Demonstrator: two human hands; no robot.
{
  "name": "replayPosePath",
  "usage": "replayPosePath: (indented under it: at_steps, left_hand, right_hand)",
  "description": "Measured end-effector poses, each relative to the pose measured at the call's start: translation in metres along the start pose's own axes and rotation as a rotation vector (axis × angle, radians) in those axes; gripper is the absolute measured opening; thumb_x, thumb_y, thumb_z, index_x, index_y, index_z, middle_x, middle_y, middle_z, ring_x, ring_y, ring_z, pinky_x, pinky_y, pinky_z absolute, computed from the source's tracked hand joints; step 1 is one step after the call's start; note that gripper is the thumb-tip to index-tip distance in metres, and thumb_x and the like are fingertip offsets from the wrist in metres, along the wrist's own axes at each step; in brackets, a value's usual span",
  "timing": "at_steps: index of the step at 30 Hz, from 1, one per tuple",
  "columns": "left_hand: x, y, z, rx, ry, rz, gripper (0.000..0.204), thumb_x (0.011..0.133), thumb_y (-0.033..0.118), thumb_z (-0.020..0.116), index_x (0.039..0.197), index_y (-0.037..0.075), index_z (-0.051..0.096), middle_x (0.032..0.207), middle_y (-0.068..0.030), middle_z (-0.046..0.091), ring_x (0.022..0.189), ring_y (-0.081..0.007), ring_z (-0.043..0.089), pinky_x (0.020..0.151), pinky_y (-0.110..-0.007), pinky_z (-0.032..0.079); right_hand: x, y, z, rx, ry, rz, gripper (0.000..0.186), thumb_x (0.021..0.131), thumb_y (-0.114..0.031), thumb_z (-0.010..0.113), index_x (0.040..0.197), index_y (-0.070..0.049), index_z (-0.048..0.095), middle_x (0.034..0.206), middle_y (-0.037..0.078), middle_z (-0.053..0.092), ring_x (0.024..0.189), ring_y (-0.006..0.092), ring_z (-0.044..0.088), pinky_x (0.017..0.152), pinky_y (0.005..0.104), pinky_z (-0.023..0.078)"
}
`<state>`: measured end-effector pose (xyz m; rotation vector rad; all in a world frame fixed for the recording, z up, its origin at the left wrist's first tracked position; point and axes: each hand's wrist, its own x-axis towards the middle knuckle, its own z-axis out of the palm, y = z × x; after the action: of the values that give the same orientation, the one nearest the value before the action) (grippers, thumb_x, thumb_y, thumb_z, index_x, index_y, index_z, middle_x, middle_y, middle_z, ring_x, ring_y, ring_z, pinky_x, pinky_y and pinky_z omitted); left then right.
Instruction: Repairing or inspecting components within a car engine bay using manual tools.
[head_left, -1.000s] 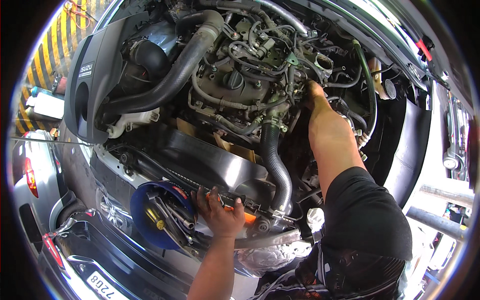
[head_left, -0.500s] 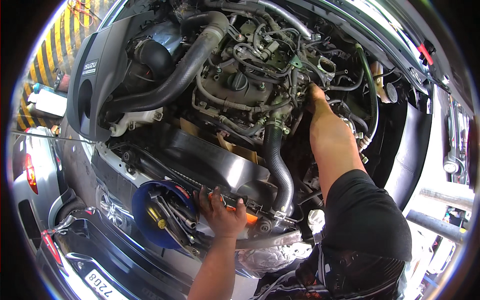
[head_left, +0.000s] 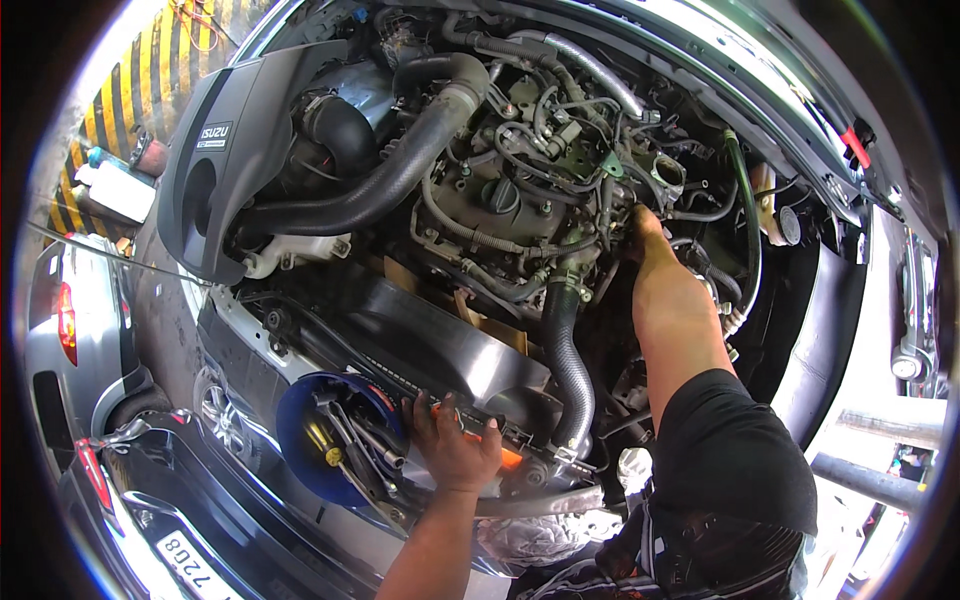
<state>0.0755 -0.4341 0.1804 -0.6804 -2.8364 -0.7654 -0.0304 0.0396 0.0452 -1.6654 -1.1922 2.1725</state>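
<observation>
View has shifted; reach unchanged. Engine (head_left: 512, 215) lies just left of right hand (head_left: 650, 235), fingertips hidden, grip cannot be determined. Left hand (head_left: 458, 452) rests, fingers spread, over an orange object (head_left: 511, 459); blue bowl (head_left: 293, 440) is left of them.

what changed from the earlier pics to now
Only the view visibly shifted: the dark metal engine now appears lower and further right in the picture. No new hold or release shows. The bare left hand stays spread beside the round blue tool-filled bowl; the bare right hand stays reached in at the engine's side, its fingertips hidden.
</observation>
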Motion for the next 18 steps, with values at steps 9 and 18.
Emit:
replayPosePath:
  at_steps: [9, 18]
  left_hand:
    - [-0.001, 0.003, 0.0, -0.029, -0.047, -0.08, 0.067, 0.083, 0.051, 0.06, 0.123, -0.002, 0.049, 0.133, -0.0313, 0.037, 0.131, -0.0526, 0.03, 0.107, -0.063, 0.027]
    - [-0.001, 0.0, 0.001, 0.026, 0.017, 0.01, 0.066, 0.085, 0.05, 0.058, 0.123, -0.002, 0.048, 0.131, -0.0315, 0.04, 0.128, -0.0501, 0.034, 0.108, -0.062, 0.027]
  right_hand:
    - [-0.001, 0.002, -0.006, 0.111, -0.134, -0.03, 0.032, 0.089, -0.029, 0.045, 0.108, -0.01, 0.062, 0.103, 0.011, 0.066, 0.096, 0.0309, 0.062, 0.082, 0.0605, 0.046]
    - [-0.007, 0.0, -0.006, 0.012, -0.026, -0.04, 0.038, 0.09, -0.032, 0.045, 0.117, -0.009, 0.06, 0.115, 0.014, 0.062, 0.107, 0.035, 0.058, 0.09, 0.0663, 0.041]
